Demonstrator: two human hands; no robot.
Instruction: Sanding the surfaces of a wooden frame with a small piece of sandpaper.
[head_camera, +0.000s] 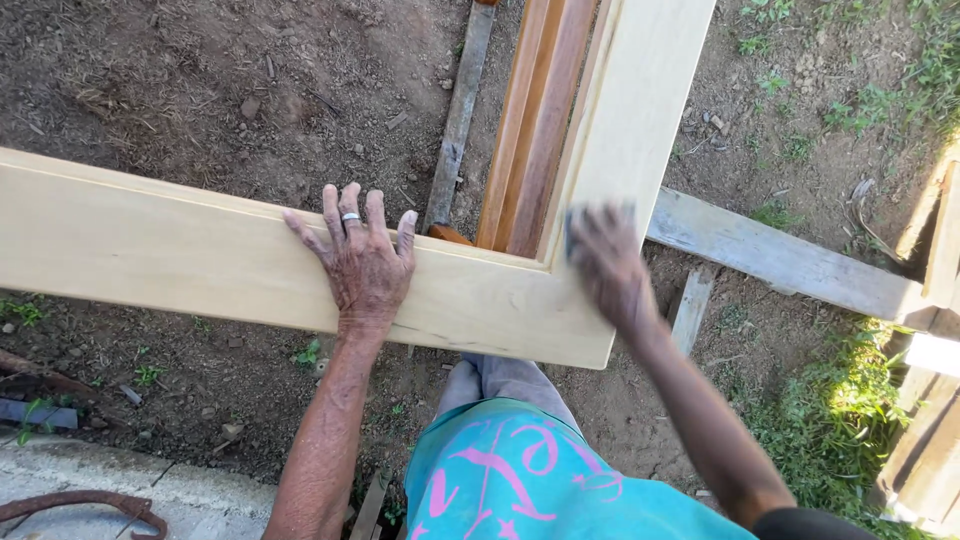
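An outdoor yard used as a makeshift carpentry spot: bare brown dirt ground (250, 80), patches of green grass (850, 400), weathered grey planks (780, 258) lying about, and a pale unfinished wooden frame (150, 250) set in the open air.

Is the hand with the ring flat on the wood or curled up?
Flat. The left hand lies palm down on the pale wooden frame, its fingers spread wide.

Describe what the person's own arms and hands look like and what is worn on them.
Both forearms are bare, with no gloves, watch or sleeves reaching them. The left hand wears one silver-coloured ring on a finger. The right hand is motion-blurred, and no ring can be made out. A dark sleeve edge shows at the right upper arm.
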